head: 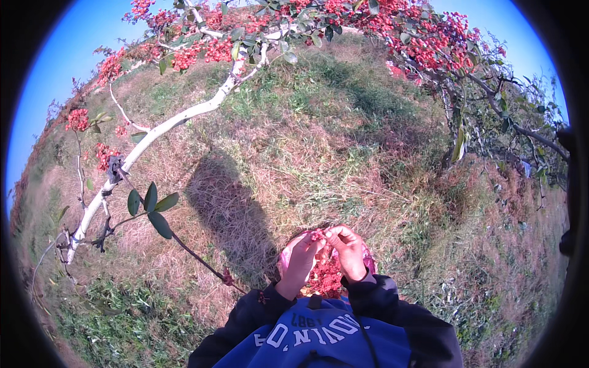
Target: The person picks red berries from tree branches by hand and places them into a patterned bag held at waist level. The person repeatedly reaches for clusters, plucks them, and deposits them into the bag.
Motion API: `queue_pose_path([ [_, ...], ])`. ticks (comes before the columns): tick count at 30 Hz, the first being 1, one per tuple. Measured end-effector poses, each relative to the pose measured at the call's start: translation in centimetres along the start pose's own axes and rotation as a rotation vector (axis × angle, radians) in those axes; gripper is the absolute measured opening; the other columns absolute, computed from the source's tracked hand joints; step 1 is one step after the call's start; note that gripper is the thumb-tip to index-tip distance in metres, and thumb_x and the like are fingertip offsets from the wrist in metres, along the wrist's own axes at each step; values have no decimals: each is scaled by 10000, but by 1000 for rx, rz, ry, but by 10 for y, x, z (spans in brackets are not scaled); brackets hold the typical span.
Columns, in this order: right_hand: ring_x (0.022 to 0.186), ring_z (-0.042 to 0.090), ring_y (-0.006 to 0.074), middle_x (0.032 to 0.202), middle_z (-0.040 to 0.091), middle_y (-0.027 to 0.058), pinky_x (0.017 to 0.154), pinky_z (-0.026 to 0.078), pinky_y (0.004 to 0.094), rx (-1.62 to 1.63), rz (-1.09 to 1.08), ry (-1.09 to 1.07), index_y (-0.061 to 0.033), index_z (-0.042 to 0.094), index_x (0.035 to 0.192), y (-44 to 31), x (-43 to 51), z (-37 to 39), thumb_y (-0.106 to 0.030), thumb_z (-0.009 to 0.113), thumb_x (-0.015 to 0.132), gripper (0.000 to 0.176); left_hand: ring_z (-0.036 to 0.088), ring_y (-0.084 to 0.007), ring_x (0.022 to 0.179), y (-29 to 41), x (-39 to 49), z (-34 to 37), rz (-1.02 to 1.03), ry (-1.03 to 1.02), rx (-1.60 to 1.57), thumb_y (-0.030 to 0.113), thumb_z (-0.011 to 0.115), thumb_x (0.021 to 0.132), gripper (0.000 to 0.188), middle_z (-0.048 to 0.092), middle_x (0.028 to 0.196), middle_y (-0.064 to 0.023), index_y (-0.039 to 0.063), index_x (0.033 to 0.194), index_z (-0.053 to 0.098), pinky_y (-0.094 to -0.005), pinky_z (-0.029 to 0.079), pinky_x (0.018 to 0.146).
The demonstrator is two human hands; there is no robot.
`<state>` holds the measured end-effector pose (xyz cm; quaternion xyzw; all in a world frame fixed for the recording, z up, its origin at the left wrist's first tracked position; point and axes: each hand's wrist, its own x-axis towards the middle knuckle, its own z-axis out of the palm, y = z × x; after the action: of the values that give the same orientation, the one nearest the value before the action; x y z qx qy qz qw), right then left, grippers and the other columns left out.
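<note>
Both hands meet in front of my body over a pink container (284, 258), whose exact kind is partly hidden. A small cluster of red berries (317, 235), which look like Sichuan peppercorns, is held in the fingers of my left hand (300, 262). My right hand (348, 252) pinches at the right side of that cluster, thumb and forefinger together. Below them a heap of red berries (326, 276) fills the container. My wrists and sleeves cover parts of its rim.
A pale, bare branch (172, 120) arches up from the left, bearing red berry clusters (186, 56). A thin leafy twig (195, 255) reaches towards my left sleeve. More laden branches (437, 46) hang at upper right. Dry grass (299, 170) covers the ground, crossed by a shadow (225, 202).
</note>
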<state>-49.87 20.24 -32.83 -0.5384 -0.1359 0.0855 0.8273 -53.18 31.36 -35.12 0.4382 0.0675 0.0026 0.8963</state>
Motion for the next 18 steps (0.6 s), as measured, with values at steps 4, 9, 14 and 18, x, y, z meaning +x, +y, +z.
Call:
queue_pose_path([
  [4, 676, 470, 43, 767, 502, -20, 590, 372, 183, -266, -147, 29, -24, 575, 790, -3, -2, -4, -51, 575, 829, 48, 460, -86, 524, 8, -6, -1, -247, -114, 92, 103, 476, 831, 74, 497, 647, -10, 69, 895, 493, -212, 376, 468],
  [9, 717, 483, 63, 770, 500, -3, 653, 390, 206, -417, -239, 5, -15, 572, 777, -4, -4, -5, -38, 603, 803, 47, 447, -81, 499, 19, -14, 1, -254, -188, 94, 70, 440, 830, 128, 499, 655, -11, 62, 953, 476, -200, 348, 444],
  [14, 680, 456, 106, 714, 508, 21, 634, 360, 233, -505, -295, -28, -12, 581, 766, -6, -5, 4, -60, 624, 781, 66, 412, -79, 433, 30, -21, -1, -325, -151, 138, 98, 471, 827, 87, 524, 635, -37, 25, 807, 513, -208, 309, 375],
  [18, 736, 480, 63, 786, 506, -5, 669, 380, 205, -366, -208, -14, -16, 564, 792, 2, 0, 4, -47, 587, 816, 46, 373, -61, 405, 31, -25, -5, -343, -163, -15, 141, 475, 849, 127, 512, 623, -39, 27, 801, 504, -195, 281, 351],
])
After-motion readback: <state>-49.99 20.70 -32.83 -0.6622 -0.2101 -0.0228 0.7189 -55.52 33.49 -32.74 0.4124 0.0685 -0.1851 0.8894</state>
